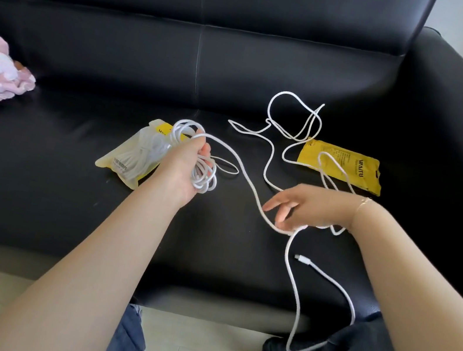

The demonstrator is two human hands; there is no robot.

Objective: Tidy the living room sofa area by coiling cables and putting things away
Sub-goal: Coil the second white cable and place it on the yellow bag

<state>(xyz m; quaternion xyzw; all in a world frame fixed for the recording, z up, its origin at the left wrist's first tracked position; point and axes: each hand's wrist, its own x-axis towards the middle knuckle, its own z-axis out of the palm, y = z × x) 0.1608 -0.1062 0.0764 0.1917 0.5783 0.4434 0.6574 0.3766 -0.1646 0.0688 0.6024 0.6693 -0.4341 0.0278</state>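
White braided charging cable (pixel 254 198) sprawls in loose loops over the seat of the black leather sofa (pixel 121 57), one end trailing off the front edge toward your knees. Your left hand (pixel 185 167) grips the finished coil above a clear-and-yellow plastic pouch (pixel 130 163) that holds another white cable. Your right hand (pixel 305 207) hangs with fingers loosely curled, the slack strand running under its fingertips. Feed that slack in even, same-sized loops and shake out the tangle near the flat yellow printed pouch (pixel 346 164) before drawing it in. Mind the small white plug (pixel 300 258); I judge it could snag.
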